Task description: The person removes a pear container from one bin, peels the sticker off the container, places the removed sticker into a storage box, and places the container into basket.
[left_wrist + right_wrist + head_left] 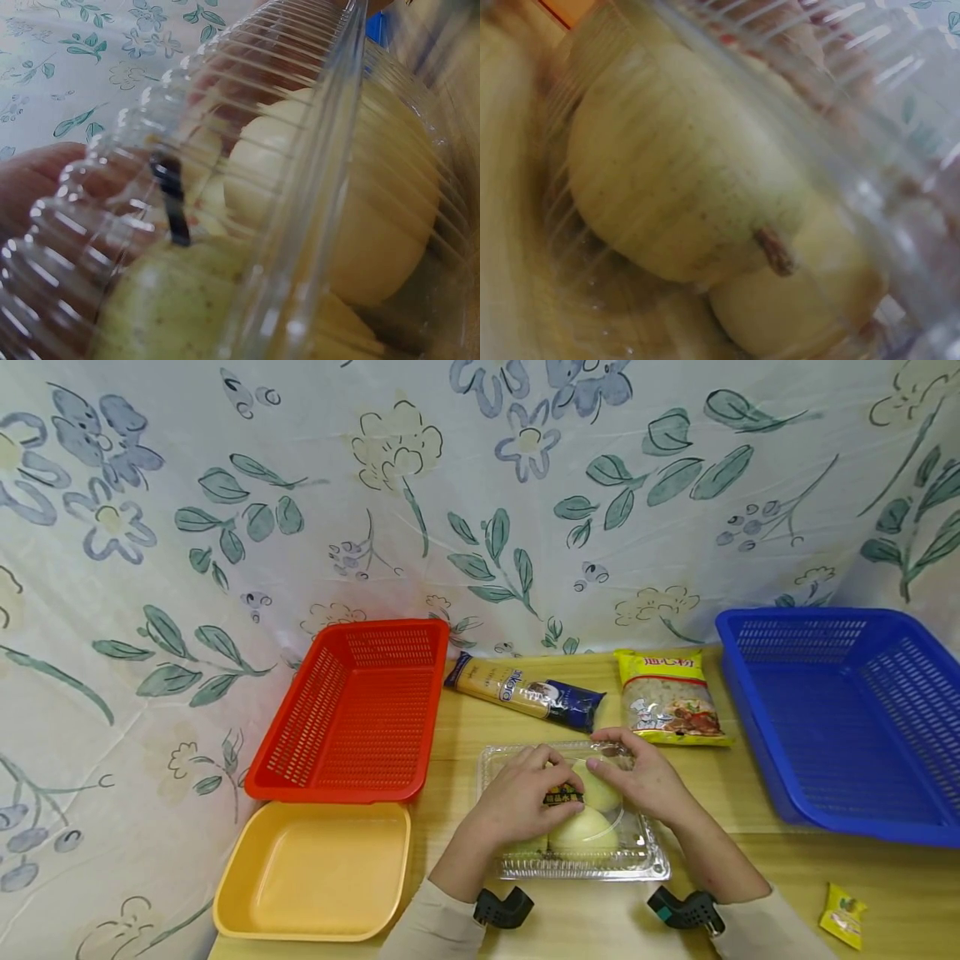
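On the tabletop [720, 781], the clear box [517, 869] has fruit [588, 832] already inside, its lid [636, 835] apparently closed. The left hand [527, 793] and right hand [648, 777] rest upon it, fingers slightly bent. Box and noodle pack [523, 690] lie outside the red basket [330, 794].

Up top, 通心粉 in red on the yellow bag [670, 700]! Across to the long pack [525, 690], apparently "ankara"; on the box [637, 862], a dark label [564, 797] flashes 精品水果. The packet's [843, 915] print: too small.
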Action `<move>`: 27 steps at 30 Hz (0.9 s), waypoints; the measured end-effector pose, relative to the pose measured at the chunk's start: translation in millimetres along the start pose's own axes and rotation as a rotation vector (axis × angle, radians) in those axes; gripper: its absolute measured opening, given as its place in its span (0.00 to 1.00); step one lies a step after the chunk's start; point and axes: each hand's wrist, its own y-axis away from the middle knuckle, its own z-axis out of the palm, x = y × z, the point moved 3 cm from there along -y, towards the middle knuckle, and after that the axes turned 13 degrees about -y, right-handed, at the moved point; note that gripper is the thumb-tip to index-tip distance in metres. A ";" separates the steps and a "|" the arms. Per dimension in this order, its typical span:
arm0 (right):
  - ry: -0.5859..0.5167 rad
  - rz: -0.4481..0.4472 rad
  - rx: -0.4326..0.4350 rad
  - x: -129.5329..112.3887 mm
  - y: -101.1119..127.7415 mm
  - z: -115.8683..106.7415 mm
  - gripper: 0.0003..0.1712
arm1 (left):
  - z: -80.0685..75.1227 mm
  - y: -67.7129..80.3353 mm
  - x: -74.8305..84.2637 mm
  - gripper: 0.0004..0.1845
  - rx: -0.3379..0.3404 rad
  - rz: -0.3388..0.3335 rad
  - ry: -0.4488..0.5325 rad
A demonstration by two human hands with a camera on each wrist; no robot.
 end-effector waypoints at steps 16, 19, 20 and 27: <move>-0.023 -0.008 0.006 -5.8 0.4 0.3 0.31 | 0.3 0.1 -0.7 0.07 -0.004 -0.024 0.015; -0.021 -0.001 0.003 -5.5 0.6 0.6 0.31 | 0.6 0.5 -0.8 0.09 -0.020 -0.041 0.020; -0.020 0.002 0.003 -5.1 0.5 0.6 0.31 | 0.6 0.6 -0.8 0.11 -0.028 -0.048 0.022; -0.015 0.012 0.008 -3.7 0.8 0.4 0.31 | 1.6 1.2 -0.4 0.12 -0.047 -0.064 0.023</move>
